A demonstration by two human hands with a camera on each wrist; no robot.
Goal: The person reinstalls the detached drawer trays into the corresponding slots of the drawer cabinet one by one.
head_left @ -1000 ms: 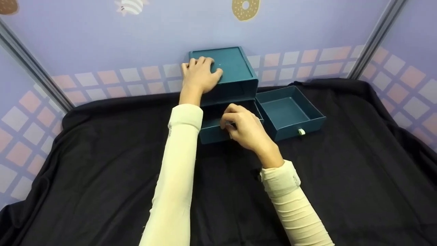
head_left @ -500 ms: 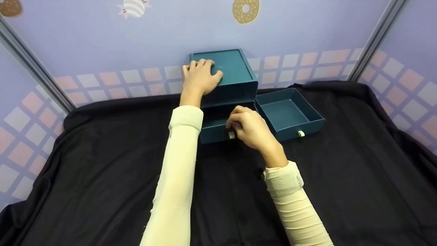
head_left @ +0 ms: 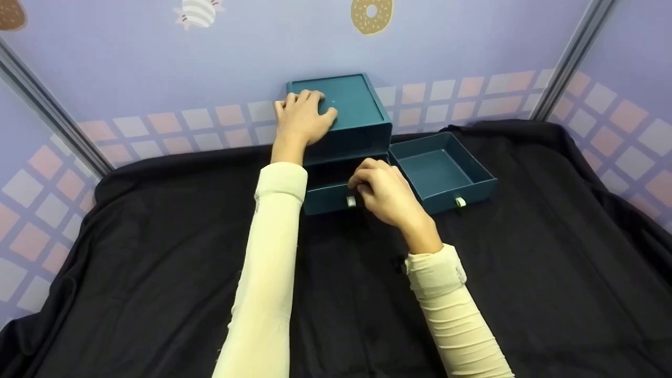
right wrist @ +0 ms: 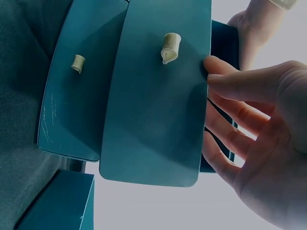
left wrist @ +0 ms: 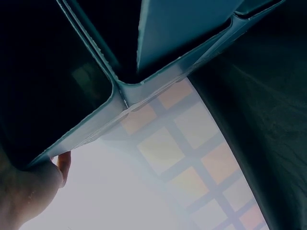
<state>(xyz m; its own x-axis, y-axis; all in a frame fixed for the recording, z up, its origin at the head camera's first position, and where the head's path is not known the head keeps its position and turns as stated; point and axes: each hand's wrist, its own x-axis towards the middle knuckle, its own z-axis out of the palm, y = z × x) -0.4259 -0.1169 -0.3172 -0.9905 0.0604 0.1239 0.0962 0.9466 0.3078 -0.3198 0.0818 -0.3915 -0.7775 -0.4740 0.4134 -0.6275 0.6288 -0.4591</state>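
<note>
My left hand [head_left: 302, 118] rests on top of a teal drawer cabinet [head_left: 354, 102], near its left side, fingers spread. The cabinet's top slot stands without a drawer. Below it, a drawer [head_left: 325, 199] with a small pale tab [head_left: 351, 201] is partly pulled out. My right hand [head_left: 386, 191] holds this drawer's front rim, its fingers bent over the edge. In the right wrist view, the thumb and fingertips meet the rim of the drawer front [right wrist: 153, 105]. Part of the fingers is hidden behind it.
A loose drawer [head_left: 441, 170] lies on the black cloth [head_left: 173, 252] to the cabinet's right. A lower drawer front [right wrist: 76, 105] with its own tab shows in the right wrist view. A patterned wall [head_left: 220, 63] stands directly behind the cabinet.
The partly open drawer has slid slightly inward. My right hand has shifted a little right along its rim, uncovering the tab. The left hand stays on the cabinet.
</note>
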